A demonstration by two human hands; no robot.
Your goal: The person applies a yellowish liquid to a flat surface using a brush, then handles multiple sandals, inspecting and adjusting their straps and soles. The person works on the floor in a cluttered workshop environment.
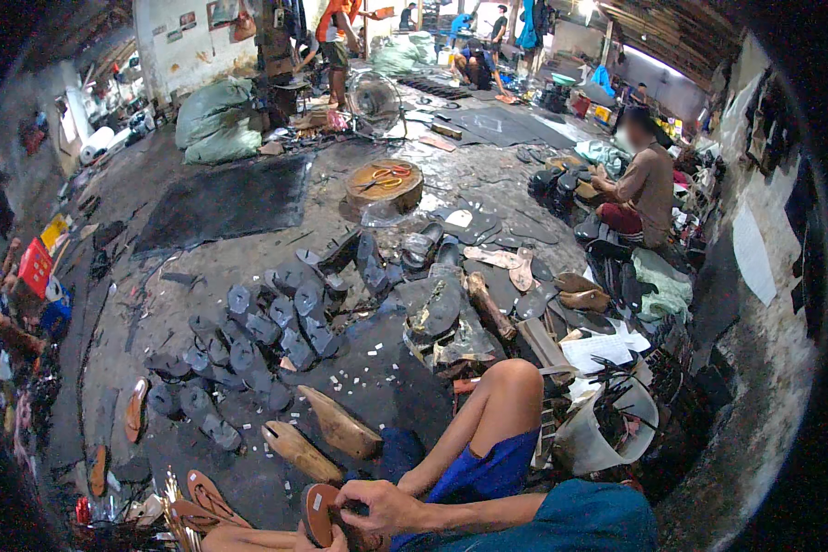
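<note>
A brown sandal (316,508) with a small white label on its footbed is held upright at the lower edge. My left hand (329,541), mostly cut off by that edge, grips it from below. At its right side my right hand (382,508) is closed, with bent fingers against the sandal's edge; any strap there is hidden. Just beyond lie two wooden shoe lasts (340,423). Brown thong sandals (213,497) rest beside my left forearm. Past the lasts, rows of dark grey soles (248,354) cover the mat, among small white scraps.
A white bucket (649,442) of dark strips stands right of my knee. Ahead are a worn work block (432,308) and a round wooden stump (385,184) with scissors. A seated person (639,179) works at the right; a fan (374,99) and green sacks (219,120) stand farther off.
</note>
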